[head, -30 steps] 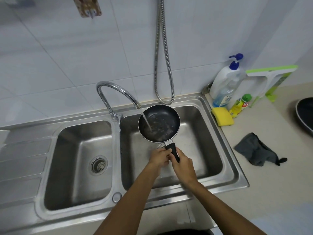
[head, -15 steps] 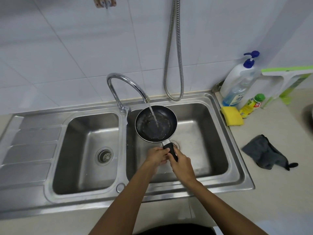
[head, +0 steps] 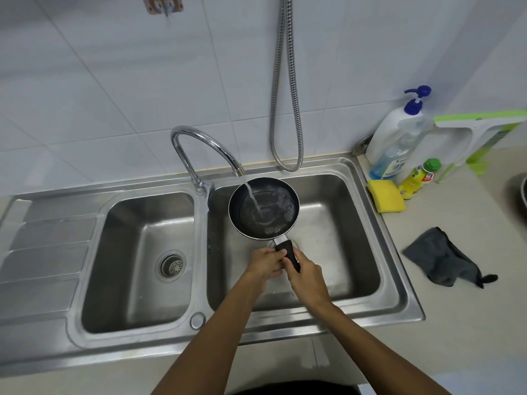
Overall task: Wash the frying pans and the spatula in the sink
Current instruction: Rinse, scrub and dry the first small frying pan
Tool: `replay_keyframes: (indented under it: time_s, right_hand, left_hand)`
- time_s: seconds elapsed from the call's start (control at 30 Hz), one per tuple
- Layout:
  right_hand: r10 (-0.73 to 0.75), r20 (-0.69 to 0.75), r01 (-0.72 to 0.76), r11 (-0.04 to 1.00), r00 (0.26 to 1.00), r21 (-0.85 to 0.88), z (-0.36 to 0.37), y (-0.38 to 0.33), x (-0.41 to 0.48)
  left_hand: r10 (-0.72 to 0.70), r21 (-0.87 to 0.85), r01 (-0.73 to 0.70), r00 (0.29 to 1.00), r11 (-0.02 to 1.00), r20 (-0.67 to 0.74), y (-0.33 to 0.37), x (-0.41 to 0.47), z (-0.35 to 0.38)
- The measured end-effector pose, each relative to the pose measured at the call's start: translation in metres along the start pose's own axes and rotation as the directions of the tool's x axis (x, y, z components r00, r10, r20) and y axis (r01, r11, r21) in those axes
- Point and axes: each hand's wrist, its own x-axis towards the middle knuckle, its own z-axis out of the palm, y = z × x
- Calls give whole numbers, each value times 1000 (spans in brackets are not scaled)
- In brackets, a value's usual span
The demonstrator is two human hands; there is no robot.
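The frying pan (head: 263, 208) is over the right basin of the sink (head: 396, 269), with its dark inside directly under the spout of the tap (head: 199, 146). The stream of water (head: 253, 199) falls into it. The pan is nearly level, so the water gathers on its bottom, where small bubbles show near the rim. I think it is placed here so that the water loosens the dirt, and so that anything spilling over goes into the basin and not onto the desk (head: 470, 323). I judge this is an early wetting or rinsing step.

Both hands are at the black handle (head: 286, 250), which points toward the person. The left hand (head: 263, 262) has its fingers curled on the handle from the left side. The right hand (head: 306, 273) is wrapped around its lower end. Two hands probably make it easier to steady a pan that is filling with water. Both forearms reach forward and come together over the front edge of the sink.

On the desk just right of the sink lie a yellow sponge (head: 386, 195), a big soap bottle (head: 396, 138) and a small yellow bottle (head: 417, 178), all within easy reach for the scrubbing. A grey cloth (head: 442, 260) lies further to the front. A second dark pan (head: 522, 192) shows only partly at the right edge. I cannot see the spatula.
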Motion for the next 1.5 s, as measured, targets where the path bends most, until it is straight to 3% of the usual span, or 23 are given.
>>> replay_keyframes:
  time_s: [0.37,0.73,0.9,1.13,1.27,1.5]
  right_hand:
    - [16,-41,-16,1000,999,3,-19,20,-15]
    - [-56,-43,47,980,997,-196,-24,3,-13]
    - [-116,-69,73,890,991,-449,-30,-3,-15]
    - [-146,-6,92,659,989,-747,-41,-11,-11]
    - [-154,-14,83,603,988,-794,-38,-19,-17]
    - [-124,-54,34,616,991,-787,-35,-22,-23]
  left_hand:
    - [-31,49,28,997,998,72,-10,-1,28]
    - [-30,8,30,997,1000,68,-4,-2,27]
    - [-38,-11,40,991,999,126,-3,-6,33]
    - [-12,-68,28,975,997,220,5,-13,40]
    - [1,-72,16,971,997,241,6,-12,40]
    - [1,-52,12,972,999,237,8,-15,42]
